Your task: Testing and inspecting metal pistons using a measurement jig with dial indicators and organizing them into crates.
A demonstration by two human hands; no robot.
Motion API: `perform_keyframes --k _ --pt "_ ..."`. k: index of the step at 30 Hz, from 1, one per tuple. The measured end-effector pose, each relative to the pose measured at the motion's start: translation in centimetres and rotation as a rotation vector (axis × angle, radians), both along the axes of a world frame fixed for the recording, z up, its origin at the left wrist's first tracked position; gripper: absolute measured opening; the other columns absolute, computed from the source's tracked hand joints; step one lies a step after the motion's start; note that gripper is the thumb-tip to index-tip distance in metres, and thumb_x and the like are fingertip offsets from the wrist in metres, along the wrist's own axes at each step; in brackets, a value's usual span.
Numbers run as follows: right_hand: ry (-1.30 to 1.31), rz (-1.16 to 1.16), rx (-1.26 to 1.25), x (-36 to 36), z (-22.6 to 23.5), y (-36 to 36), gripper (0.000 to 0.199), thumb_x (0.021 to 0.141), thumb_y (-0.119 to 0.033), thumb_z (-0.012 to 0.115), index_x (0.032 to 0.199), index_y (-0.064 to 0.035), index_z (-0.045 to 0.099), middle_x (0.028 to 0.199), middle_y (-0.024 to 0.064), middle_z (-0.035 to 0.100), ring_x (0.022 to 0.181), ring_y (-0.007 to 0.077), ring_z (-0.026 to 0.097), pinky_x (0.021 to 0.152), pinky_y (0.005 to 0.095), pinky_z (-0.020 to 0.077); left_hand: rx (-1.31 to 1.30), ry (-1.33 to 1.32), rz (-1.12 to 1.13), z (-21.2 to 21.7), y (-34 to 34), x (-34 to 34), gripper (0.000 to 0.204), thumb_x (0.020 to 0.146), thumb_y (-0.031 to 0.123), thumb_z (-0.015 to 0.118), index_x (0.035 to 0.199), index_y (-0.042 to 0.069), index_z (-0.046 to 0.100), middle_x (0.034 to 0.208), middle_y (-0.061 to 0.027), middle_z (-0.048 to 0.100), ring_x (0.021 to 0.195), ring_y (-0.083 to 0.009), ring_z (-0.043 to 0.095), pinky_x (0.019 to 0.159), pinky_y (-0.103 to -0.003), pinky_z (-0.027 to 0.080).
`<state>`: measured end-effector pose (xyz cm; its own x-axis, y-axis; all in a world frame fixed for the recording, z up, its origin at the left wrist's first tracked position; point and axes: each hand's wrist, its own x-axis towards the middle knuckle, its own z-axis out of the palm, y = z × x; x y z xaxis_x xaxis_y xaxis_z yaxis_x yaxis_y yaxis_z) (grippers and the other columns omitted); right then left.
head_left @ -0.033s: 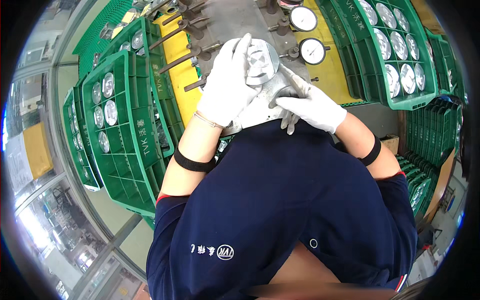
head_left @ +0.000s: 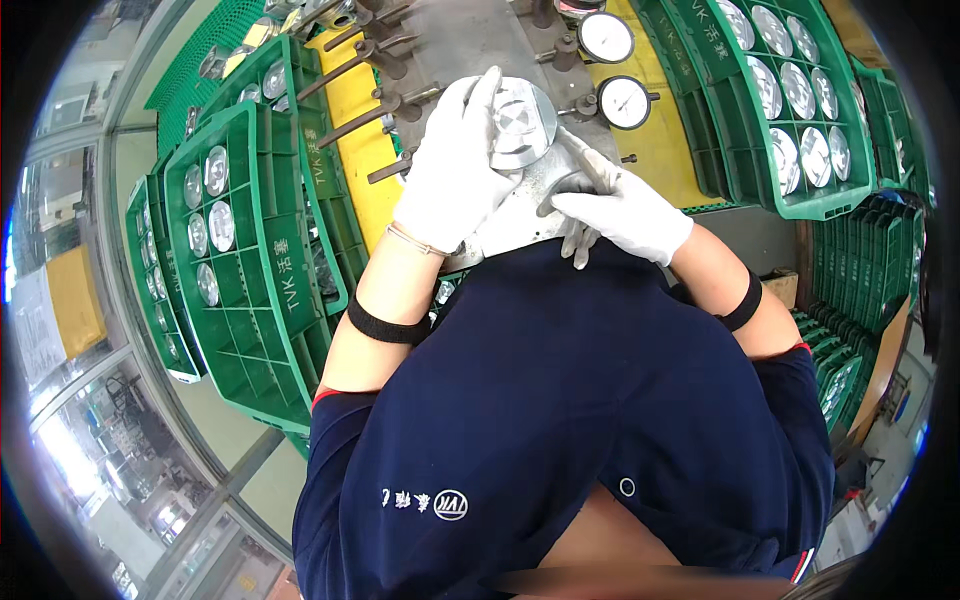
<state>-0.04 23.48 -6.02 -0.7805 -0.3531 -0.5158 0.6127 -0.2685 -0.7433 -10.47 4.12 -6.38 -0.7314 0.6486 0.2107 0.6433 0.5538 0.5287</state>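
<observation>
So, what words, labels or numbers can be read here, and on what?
I can't copy wording, but here is where it stands:
Left green crate: white lettering on its side.
Crate behind it: similar lettering.
Right green crates: white lettering.
Navy shirt: pale emblem and characters.
Upper dial gauge and lower dial gauge: markings too small to read.

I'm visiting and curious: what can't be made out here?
In the head view:
Round metal part: left side hidden by the left hand.
What lies beneath the right hand: hidden by it.
Lower dial gauge: fine markings too small.
Upper-right green crate: cut off by the top edge.
</observation>
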Motion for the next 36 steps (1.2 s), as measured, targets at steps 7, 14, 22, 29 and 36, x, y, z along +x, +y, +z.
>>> perform_keyframes --k 7,14,22,29,36 --pt "-0.017 -0.006 -0.004 -0.5 -0.7 0.4 0.089 0.096 -0.014 0.062 0.16 -0.0178 0.0 0.113 0.0207 0.064 0.068 0.0226 0.069 0.062 0.0344 0.0612 0.007 0.109 0.024 -0.9 0.3 -0.4 0.089 0.066 0.013 0.08 0.145 0.004 0.04 0.135 -0.0222 0.047 0.124 -0.0389 0.05 0.106 -0.042 0.044" --pt "0.017 -0.004 0.0 -0.8 -0.4 0.2 0.09 0.095 -0.016 0.065 0.16 -0.0156 0.004 0.104 0.0173 0.066 0.067 0.0227 0.069 0.062 0.034 0.0607 0.022 0.126 0.052 -0.3 0.0 -0.4 0.088 0.066 0.016 0.08 0.144 0.003 0.042 0.132 -0.0224 0.051 0.122 -0.0386 0.053 0.103 -0.042 0.047" --pt "0.109 -0.056 -0.329 -0.2 1.4 0.7 0.065 0.091 -0.048 0.056 0.134 0.0004 0.052 0.119 0.0142 0.064 0.099 0.0232 0.067 0.075 0.0356 0.0597 0.098 -0.146 -0.23 10.0 -2.6 2.5 0.069 0.074 0.03 0.081 0.133 0.004 0.055 0.12 -0.0184 0.064 0.113 -0.0331 0.063 0.095 -0.04 0.052" --pt "0.342 -0.522 -0.168 -1.5 2.0 7.9 0.065 0.098 -0.051 0.042 0.141 -0.0035 0.047 0.137 0.0169 0.055 0.123 0.0306 0.057 0.103 0.045 0.049 -0.815 0.095 0.664 10.8 -29.3 -9.0 0.049 0.089 0.029 0.061 0.131 0.004 0.055 0.118 -0.0252 0.065 0.107 -0.0422 0.062 0.094 -0.046 0.051" --pt "0.281 -0.767 -0.584 1.7 6.6 22.7 0.051 0.101 -0.035 0.045 0.142 -0.0034 0.048 0.149 0.0173 0.045 0.134 0.035 0.048 0.106 0.0598 0.0427 -1.189 -0.28 0.656 2.2 -53.2 -8.4 0.088 0.084 0.021 0.067 0.155 0.012 0.017 0.115 -0.0268 0.066 0.107 -0.0427 0.063 0.092 -0.049 0.051"
